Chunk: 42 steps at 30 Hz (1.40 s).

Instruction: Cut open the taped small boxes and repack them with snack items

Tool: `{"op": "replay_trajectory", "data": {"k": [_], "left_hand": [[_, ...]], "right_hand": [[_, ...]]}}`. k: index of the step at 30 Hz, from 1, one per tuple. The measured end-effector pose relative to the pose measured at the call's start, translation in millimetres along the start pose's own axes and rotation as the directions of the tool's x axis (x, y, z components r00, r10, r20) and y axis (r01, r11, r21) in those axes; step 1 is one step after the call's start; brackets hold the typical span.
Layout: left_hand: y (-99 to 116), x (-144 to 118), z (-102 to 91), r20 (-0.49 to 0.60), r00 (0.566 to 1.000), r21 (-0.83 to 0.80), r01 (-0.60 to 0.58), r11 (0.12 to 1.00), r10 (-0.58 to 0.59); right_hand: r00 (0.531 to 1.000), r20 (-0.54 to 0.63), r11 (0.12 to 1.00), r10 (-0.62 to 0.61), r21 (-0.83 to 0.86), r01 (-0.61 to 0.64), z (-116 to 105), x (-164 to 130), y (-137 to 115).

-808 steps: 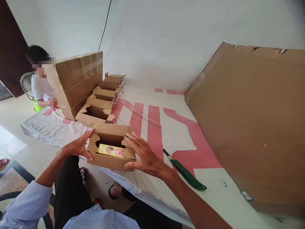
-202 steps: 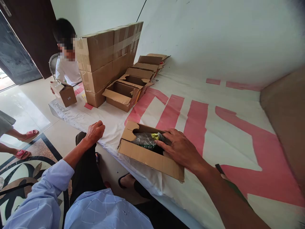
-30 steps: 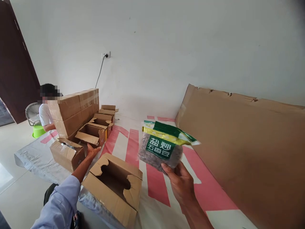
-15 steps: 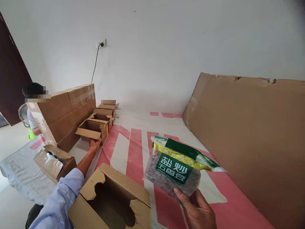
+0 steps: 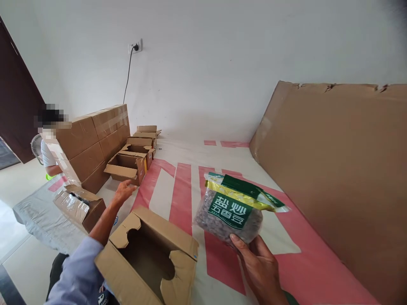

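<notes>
In my right hand (image 5: 259,264) is a clear plastic bag of beans (image 5: 203,214) with a green label and a yellow and green top, pinched at its lower edge between thumb and fingers. My left hand (image 5: 123,193) reaches forward with its fingers stretched out, holding nothing. It is just in front of a small open cardboard box (image 5: 122,170), the nearest in a row. Whether the fingertips touch that box I cannot tell. A larger open cardboard box (image 5: 125,273) stands right in front of me, between my arms, its flaps apart and its inside dark.
A wall of stacked taped cartons (image 5: 84,150) stands at the left, with a person behind it. Another box (image 5: 92,214) lies beside my left forearm. A big cardboard sheet (image 5: 333,169) leans on the right. The red and white cover (image 5: 182,190) spreads beneath.
My left hand has come off the small box's front edge and drawn back slightly, its fingers now extended. The bag remains in my right hand. The view has shifted a little.
</notes>
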<state>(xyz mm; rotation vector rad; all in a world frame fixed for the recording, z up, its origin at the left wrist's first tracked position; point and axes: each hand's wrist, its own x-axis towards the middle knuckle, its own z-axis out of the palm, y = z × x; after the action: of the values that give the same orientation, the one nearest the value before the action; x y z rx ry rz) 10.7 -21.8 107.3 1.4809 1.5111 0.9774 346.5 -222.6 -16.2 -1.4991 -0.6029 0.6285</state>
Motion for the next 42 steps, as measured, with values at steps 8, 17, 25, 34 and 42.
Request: {"op": "replay_trajectory", "data": {"k": [8, 17, 25, 34, 42], "left_hand": [[45, -181, -67.3, 0.830, 0.487, 0.181, -0.695, 0.696, 0.271], [37, -130, -23.3, 0.887, 0.354, 0.411, -0.898, -0.158, 0.296], [24, -14, -89.1, 0.810, 0.541, 0.574, -0.810, -0.119, 0.224], [5, -49, -135.5, 0.738, 0.669, 0.675, -0.733, -0.090, 0.085], [7, -112, -146.9, 0.718, 0.693, 0.695, -0.717, -0.042, 0.065]], "right_hand": [[1.000, -0.018, 0.992, 0.019, 0.123, -0.017, 3, -5, 9], [0.999, -0.045, 0.993, -0.009, 0.118, 0.015, 11, -13, 20], [0.998, 0.056, 0.996, -0.019, 0.086, 0.014, 9, -19, 35], [0.920, 0.356, 0.979, -0.165, -0.057, 0.198, 42, -11, -16], [0.697, 0.690, 0.958, -0.193, -0.020, 0.285, 121, 8, -73]]}}
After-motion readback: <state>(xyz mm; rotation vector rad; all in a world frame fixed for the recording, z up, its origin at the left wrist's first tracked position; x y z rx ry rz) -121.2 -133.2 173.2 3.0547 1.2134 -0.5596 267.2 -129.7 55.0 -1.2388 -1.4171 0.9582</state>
